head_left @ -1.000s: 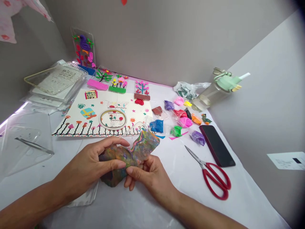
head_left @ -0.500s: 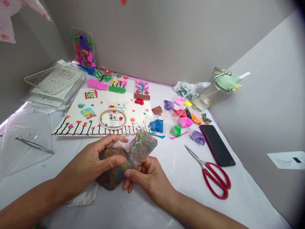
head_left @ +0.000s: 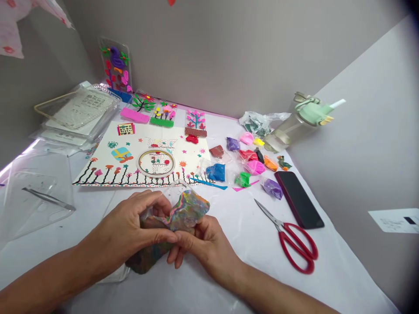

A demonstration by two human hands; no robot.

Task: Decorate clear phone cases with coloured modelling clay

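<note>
My left hand (head_left: 134,222) is closed on a thin, marbled sheet of multicoloured clay (head_left: 191,209), with its thumb along the front. My right hand (head_left: 209,246) pinches the same clay from the right, and the two thumb tips meet at its middle. The clay is bent: one flap stands up to the right, and a darker part hangs below my left thumb. A clear plastic edge (head_left: 179,183) shows behind the upper flap, its kind partly hidden by the clay and my fingers.
Red-handled scissors (head_left: 296,244) and a phone (head_left: 299,198) lie on the right. Bagged clay lumps (head_left: 253,167) and a bottle (head_left: 288,128) stand behind. A tape roll (head_left: 139,163) rests on decorated paper (head_left: 98,152). Left are tweezers (head_left: 49,198) on a clear case (head_left: 19,213).
My left thumb has moved down to meet the right thumb, and its fingers have curled in. The clay's upper flap has shifted slightly left and down; its lower part hangs lower.
</note>
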